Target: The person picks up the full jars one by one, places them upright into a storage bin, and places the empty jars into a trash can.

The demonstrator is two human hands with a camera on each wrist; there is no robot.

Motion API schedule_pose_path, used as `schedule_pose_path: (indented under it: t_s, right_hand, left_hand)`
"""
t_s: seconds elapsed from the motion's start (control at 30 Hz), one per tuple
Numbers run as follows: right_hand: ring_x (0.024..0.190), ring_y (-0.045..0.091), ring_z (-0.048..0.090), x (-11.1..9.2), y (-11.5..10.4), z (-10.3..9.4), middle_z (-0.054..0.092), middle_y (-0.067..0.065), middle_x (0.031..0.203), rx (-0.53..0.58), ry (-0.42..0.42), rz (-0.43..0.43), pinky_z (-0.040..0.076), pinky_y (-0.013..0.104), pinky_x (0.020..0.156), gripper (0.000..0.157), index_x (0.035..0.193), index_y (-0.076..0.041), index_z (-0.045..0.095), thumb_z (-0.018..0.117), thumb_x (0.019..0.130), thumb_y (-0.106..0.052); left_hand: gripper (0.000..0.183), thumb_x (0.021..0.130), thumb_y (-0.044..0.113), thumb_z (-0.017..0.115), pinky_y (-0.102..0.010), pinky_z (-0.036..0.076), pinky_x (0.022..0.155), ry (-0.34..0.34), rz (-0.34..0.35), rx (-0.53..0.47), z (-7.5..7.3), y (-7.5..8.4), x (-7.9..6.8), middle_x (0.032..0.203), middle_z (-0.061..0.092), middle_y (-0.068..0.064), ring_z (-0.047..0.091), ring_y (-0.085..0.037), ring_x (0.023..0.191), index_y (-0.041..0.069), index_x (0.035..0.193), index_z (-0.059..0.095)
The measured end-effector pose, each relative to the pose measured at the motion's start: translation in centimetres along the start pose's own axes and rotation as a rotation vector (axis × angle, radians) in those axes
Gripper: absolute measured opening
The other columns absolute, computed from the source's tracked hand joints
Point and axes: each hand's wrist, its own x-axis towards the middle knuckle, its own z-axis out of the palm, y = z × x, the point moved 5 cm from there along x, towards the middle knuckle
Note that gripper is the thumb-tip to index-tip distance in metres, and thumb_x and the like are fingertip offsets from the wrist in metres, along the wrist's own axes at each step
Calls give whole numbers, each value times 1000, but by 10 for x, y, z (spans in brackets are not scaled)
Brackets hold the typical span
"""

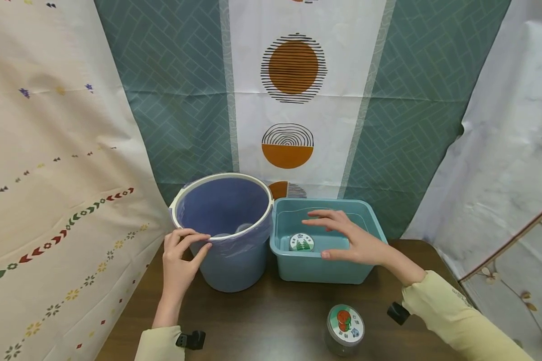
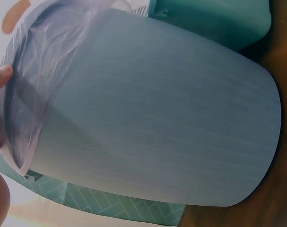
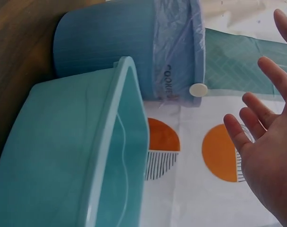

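A blue trash can with a white rim and a clear plastic liner stands at the left of the table. My left hand pinches its near-left rim, index finger on top and thumb against the outer side. My right hand hovers over a teal plastic bin, fingers spread, holding nothing. Inside the bin sits a jar with a white and green lid, left of the right hand. Clear round items show partly inside the trash can behind its near rim.
On the dark wooden table, a clear jar with a tomato-picture lid stands in front of the bin. The bin is right beside the trash can. Patterned cloth hangs behind, and more cloth hangs at both sides.
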Motion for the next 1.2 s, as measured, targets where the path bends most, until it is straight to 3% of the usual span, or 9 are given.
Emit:
schedule_pose_path:
  t_s: [0.23,0.5,0.73,1.2]
  right_hand:
    - [141,22,28,-13,7,10,36,-1,157,25,4,21,42,54,100,65,147,-29,46,72,88,-22]
    - [135,18,33,-37,12,31,42,-5,151,-50,-15,17,43,48,97,62,146,-31,47,72,89,-33]
    - [132,14,36,-64,16,55,46,-7,144,-110,-58,29,46,42,96,61,144,-37,47,71,89,-45]
    - [122,6,38,-105,48,91,48,-5,138,-145,-60,65,48,34,89,74,144,-30,48,82,79,-40]
  left_hand:
    - [34,66,-6,85,-27,29,94,-21,25,5,3,1,0,96,62,-11,47,-27,97,13,93,77]
    - [34,65,-7,85,-25,28,95,-13,-10,-4,4,-1,-2,96,62,-10,47,-21,99,13,92,77]
    - [36,60,-11,86,-24,27,96,11,-6,-7,5,-5,-3,94,61,-14,46,-27,96,9,89,76]
    - [36,59,-13,85,-23,25,96,8,2,-12,5,-5,-3,93,59,-15,45,-25,94,7,88,76]
